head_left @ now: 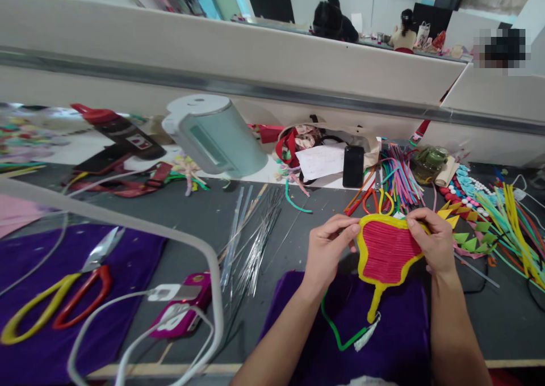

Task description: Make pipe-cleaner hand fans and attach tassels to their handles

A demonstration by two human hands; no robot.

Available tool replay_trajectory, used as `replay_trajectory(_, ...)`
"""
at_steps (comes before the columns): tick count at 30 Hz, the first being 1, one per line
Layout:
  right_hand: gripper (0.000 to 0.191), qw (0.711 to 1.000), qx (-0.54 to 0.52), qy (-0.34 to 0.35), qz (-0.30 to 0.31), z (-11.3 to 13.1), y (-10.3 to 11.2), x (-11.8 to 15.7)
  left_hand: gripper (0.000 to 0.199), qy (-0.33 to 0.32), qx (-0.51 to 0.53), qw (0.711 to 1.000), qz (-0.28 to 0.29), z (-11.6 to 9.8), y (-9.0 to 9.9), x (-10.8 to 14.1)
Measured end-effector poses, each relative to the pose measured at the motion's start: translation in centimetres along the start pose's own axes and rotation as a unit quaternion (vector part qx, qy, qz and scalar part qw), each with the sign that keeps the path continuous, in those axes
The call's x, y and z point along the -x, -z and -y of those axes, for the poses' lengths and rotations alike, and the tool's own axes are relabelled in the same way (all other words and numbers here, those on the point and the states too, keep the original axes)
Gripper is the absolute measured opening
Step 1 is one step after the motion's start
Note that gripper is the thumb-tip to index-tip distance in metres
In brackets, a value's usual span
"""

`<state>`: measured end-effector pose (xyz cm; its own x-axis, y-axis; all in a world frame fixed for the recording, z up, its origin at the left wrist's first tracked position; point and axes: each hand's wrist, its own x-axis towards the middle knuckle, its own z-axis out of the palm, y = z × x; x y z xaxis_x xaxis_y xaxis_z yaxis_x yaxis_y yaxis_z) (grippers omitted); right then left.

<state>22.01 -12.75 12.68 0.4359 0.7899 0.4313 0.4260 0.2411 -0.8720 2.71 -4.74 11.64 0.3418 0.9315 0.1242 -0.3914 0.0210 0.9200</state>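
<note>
Between my two hands is a small pipe-cleaner fan (387,250), pinkish red in the middle with a fuzzy yellow rim and a short yellow handle. My left hand (330,247) pinches its upper left corner between thumb and fingers. At the upper right edge, my right hand (432,238) grips the rim, thumb in front. A white tassel (367,336) hangs from the handle's end. Beside it a green pipe cleaner (336,330) curves over the purple cloth (315,346) beneath the fan.
Large scissors with yellow and red handles (80,295) lie at left. A white tubular frame (170,230) and cables cross the near left. Thin metal wires (259,244), a pale kettle (217,136), a phone (353,166) and pipe-cleaner bundles (400,176) stand or lie farther back.
</note>
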Motion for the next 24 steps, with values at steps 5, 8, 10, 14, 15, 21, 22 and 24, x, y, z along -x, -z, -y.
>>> replay_trajectory(5,0.01,1.0,-0.002,-0.014,-0.014,-0.3,0.1,0.1,0.014,0.052,0.039,0.998,0.008,0.9,0.7,0.5)
replay_trajectory(8,0.009,1.0,-0.005,-0.014,-0.021,-0.5,0.1,0.1,0.013,0.083,0.035,0.996,0.01,1.9,1.4,1.6)
replay_trajectory(10,0.009,1.0,-0.007,-0.012,-0.023,-0.6,0.1,0.1,0.012,0.105,0.025,0.994,0.017,2.7,1.9,2.5)
replay_trajectory(14,0.008,1.0,-0.011,-0.01,-0.022,-0.4,0.0,0.0,0.013,0.14,0.007,0.99,0.015,4.0,2.4,4.3)
replay_trajectory(15,0.008,1.0,-0.01,-0.009,-0.022,-0.4,-0.1,0.0,0.013,0.145,0.006,0.989,0.011,4.1,2.5,4.6)
replay_trajectory(21,0.009,1.0,0.003,-0.008,-0.023,-0.3,-0.1,0.0,0.012,0.146,0.02,0.989,0.008,4.0,2.2,4.3)
replay_trajectory(22,0.009,1.0,0.003,-0.009,-0.023,-0.3,-0.1,0.1,0.013,0.14,0.018,0.99,0.007,3.9,2.1,4.2)
replay_trajectory(24,0.009,1.0,0.002,-0.008,-0.024,-0.3,0.0,0.1,0.013,0.106,-0.012,0.994,0.0,3.7,1.9,4.0)
